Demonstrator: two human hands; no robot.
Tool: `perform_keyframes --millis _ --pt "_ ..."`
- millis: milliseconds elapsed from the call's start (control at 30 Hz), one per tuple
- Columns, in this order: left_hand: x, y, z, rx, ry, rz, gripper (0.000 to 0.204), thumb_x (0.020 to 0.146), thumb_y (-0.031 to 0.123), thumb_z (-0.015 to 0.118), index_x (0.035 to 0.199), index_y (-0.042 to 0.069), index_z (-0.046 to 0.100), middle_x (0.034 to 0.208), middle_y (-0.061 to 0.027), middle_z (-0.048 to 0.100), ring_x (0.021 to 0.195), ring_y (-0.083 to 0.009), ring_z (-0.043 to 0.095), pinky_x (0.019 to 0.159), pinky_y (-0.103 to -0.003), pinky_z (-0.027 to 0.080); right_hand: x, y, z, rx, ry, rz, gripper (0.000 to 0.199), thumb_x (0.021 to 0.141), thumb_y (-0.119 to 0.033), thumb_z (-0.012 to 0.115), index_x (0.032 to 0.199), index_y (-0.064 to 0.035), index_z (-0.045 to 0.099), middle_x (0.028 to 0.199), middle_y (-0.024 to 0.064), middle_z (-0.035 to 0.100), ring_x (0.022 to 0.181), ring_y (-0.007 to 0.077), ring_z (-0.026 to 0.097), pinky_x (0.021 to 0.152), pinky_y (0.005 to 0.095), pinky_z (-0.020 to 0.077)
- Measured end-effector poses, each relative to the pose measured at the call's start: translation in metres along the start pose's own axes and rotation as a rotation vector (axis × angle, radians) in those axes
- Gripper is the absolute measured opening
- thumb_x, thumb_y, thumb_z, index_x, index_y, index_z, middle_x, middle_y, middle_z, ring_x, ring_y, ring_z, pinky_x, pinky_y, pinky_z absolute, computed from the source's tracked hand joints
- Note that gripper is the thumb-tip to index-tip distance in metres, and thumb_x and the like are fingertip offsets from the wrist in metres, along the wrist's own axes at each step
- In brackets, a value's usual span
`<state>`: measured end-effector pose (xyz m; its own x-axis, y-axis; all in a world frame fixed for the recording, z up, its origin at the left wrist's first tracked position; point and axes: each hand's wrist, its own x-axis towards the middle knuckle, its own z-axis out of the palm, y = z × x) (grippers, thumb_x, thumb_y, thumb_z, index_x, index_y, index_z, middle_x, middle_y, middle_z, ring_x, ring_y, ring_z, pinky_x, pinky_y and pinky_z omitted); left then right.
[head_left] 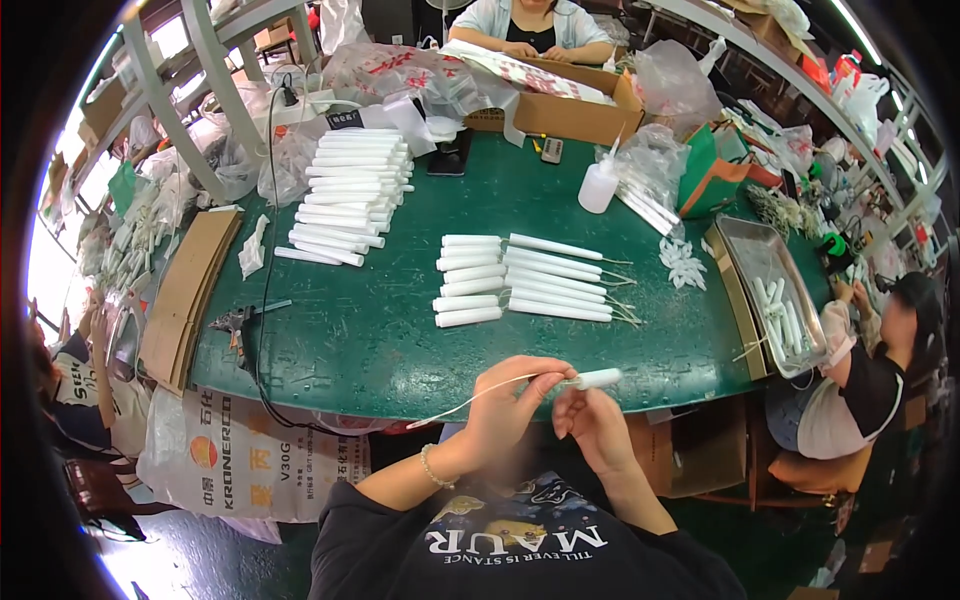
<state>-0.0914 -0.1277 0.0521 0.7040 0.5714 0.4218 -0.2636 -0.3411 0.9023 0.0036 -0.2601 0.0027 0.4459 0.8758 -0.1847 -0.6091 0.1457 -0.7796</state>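
Two hands at lower centre, over near edge of green surface (380,340) — left hand (510,400) grip pinched on thin white wire (470,398), right hand (590,420) grip closed on short white tube (598,378). Step looks like threading wire into tube; next needs steady push, tube held level.

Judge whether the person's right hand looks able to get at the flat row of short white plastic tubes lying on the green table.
Probably yes: the right hand holds a short white tube at the near table edge, and bare green table lies between it and the row of short white tubes. It would need to free itself first.
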Motion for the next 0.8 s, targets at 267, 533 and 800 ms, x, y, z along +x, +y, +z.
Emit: perform_keyframes --millis 267,533,800 --pt "-0.001 0.009 0.000 -0.071 -0.026 -0.028 0.008 0.077 0.002 0.057 0.083 0.001 0.061 0.077 -0.0067 0.062 0.068 -0.0125 0.058 0.061 -0.023 0.045 0.006 -0.021 0.051 -0.742 0.016 -0.575 0.047 0.082 -0.029 0.055 0.114 0.0029 0.042 0.113 0.0135 0.045 0.105 0.0212 0.043 0.091 0.0316 0.0318" --pt "0.001 0.007 -0.004 -0.126 -0.033 -0.051 0.007 0.072 0.001 0.060 0.079 0.001 0.063 0.077 -0.0071 0.062 0.071 -0.0141 0.058 0.063 -0.025 0.045 0.011 -0.022 0.041 -0.847 0.051 -0.483 0.025 0.087 -0.015 0.049 0.105 0.0014 0.053 0.070 -0.0022 0.052 0.055 0.0019 0.040 0.047 0.0157 0.0304" --pt "0.003 -0.006 -0.008 0.017 -0.099 0.090 0.011 0.074 0.010 0.060 0.083 0.006 0.065 0.088 -0.0104 0.061 0.086 -0.0222 0.056 0.072 -0.029 0.044 0.003 -0.033 0.040 -0.826 0.046 -0.256 0.022 0.082 -0.008 0.050 0.102 -0.0013 0.056 0.078 0.0038 0.061 0.069 0.0062 0.054 0.058 0.0195 0.0422"
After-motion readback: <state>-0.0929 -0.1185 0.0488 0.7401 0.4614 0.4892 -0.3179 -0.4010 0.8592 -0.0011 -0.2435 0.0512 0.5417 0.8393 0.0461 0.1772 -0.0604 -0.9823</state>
